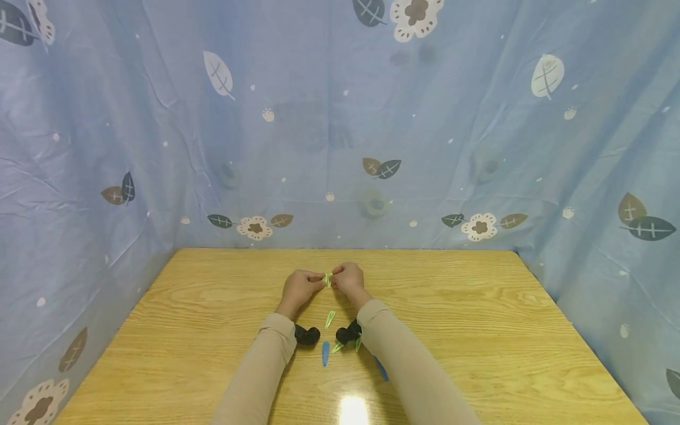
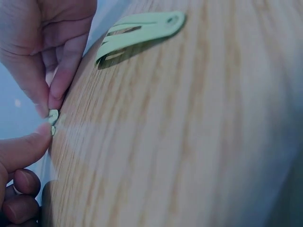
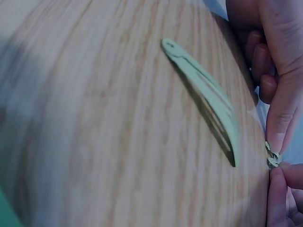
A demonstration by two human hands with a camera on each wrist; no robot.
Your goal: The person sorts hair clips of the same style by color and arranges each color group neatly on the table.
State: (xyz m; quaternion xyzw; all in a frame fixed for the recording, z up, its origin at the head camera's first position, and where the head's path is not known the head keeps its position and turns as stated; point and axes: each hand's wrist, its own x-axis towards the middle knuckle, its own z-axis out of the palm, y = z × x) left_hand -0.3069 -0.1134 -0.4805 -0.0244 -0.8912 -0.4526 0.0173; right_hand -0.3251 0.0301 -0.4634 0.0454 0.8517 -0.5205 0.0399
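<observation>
Toward the back of the table, my left hand (image 1: 301, 288) and right hand (image 1: 349, 277) meet fingertip to fingertip over light green snap hair clips (image 1: 327, 280). Two small green ends (image 2: 53, 115) show close together between the pinching fingers in the left wrist view; the fingers cover the rest. My left hand (image 2: 21, 161) comes in from below there, my right hand (image 2: 52, 47) from above. Nearer me, a single light green hair clip (image 1: 330, 319) lies on the table between my forearms, its slotted body (image 3: 203, 90) large in the right wrist view.
A blue hair clip (image 1: 325, 354) lies closer to me. Another blue one (image 1: 381, 369) and two green clips, one of them (image 1: 337, 347), lie beside my right forearm, partly covered. Black wrist cameras (image 1: 307, 336) jut inward from both wrists. A patterned blue curtain (image 1: 329, 118) hangs behind the wooden table (image 1: 478, 330).
</observation>
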